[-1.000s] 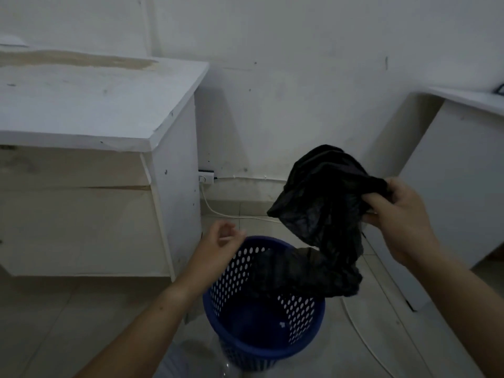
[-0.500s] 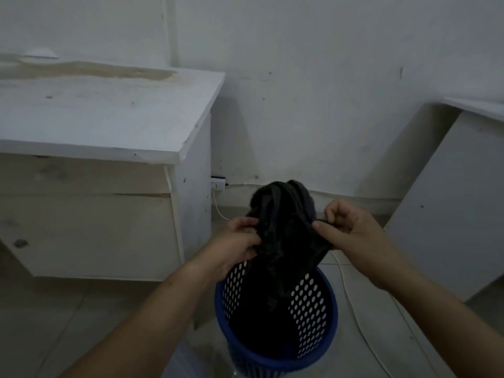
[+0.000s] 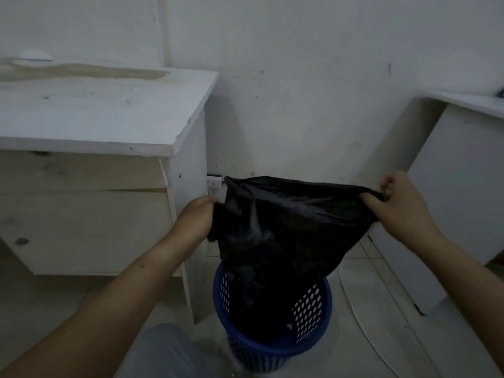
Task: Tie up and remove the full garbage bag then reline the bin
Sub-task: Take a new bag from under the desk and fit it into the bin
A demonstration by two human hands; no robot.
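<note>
Nearest the camera, a grey-clad knee [image 3: 169, 350] is seen at the lower edge, and two bare forearms are stretched forward on either side of it. Just beyond the knee, a blue perforated bin [image 3: 308, 315] is stood upright on the pale tiled floor [image 3: 436, 350]. A black garbage bag [image 3: 286, 222] is held over the bin: its lower part is hung down inside the bin, while its mouth is pulled wide above the rim between the two hands. The left edge of the mouth is gripped by the left hand [image 3: 195, 221], whose fingers are curled round the plastic. The right edge is pinched by the right hand [image 3: 401, 211], a bunched fold being caught between the thumb and the curled fingers. A white cable [image 3: 362, 331] is laid across the floor to the right of the bin. On the left, a white desk [image 3: 95, 115] is set against the wall, with its side panel just beside the bin. A wall socket [image 3: 214, 182] is seen low down, between the desk and the bag's upper left corner. On the right, a white cabinet [image 3: 458, 186] is placed apart from the bin. Everything is backed by a scuffed white wall [image 3: 300, 77].
</note>
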